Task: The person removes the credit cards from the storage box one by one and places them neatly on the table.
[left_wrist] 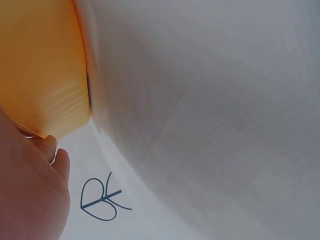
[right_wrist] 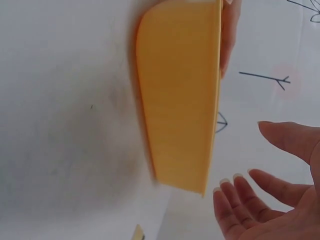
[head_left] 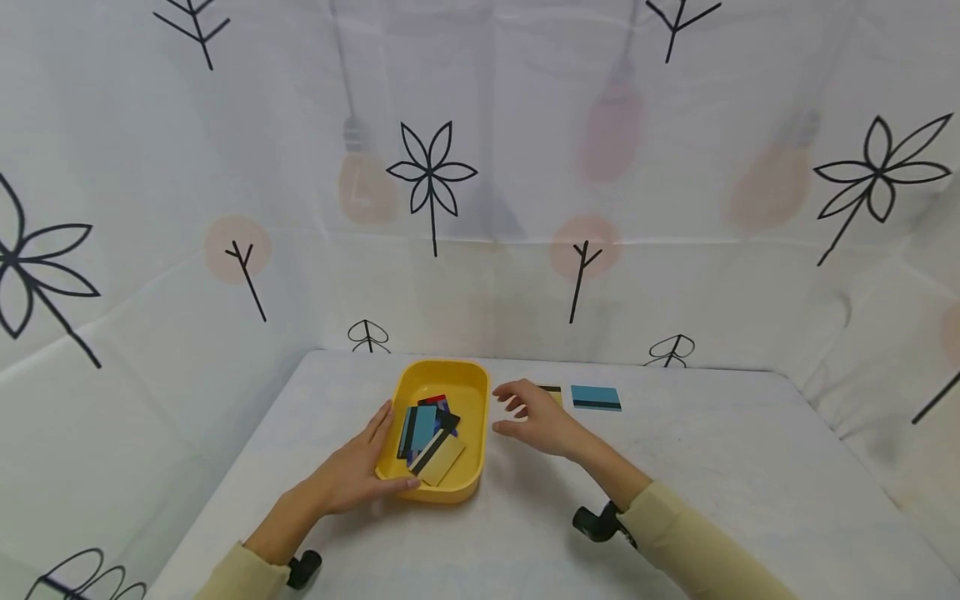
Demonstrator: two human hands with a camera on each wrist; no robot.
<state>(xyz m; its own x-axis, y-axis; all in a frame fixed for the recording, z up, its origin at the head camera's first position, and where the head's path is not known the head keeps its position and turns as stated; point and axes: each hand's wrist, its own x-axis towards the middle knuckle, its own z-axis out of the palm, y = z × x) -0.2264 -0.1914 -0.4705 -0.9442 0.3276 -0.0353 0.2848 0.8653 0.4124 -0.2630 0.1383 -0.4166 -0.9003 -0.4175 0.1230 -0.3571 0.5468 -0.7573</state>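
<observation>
A yellow plastic tray point(head_left: 474, 417) stands on the white table with several magnetic-stripe cards inside. On top lies a pale yellow card point(head_left: 444, 463), overlapping a blue card point(head_left: 424, 425); darker cards and a red edge show beneath. My left hand point(head_left: 348, 471) rests along the tray's left side, fingers extended, its thumb over the near rim. Just right of the tray hovers my right hand point(head_left: 546, 421), fingers loosely bent and apart, holding nothing; the right wrist view shows the gap between thumb and fingers. Behind that hand, another yellow card point(head_left: 556, 392) is partly hidden.
A blue card point(head_left: 596, 398) with a dark stripe lies flat on the table point(head_left: 720, 467), right of the partly hidden yellow card. Patterned white cloth point(head_left: 495, 292) stands behind the table and at both sides. Black wrist-mounted devices point(head_left: 597, 523) hang under the forearms.
</observation>
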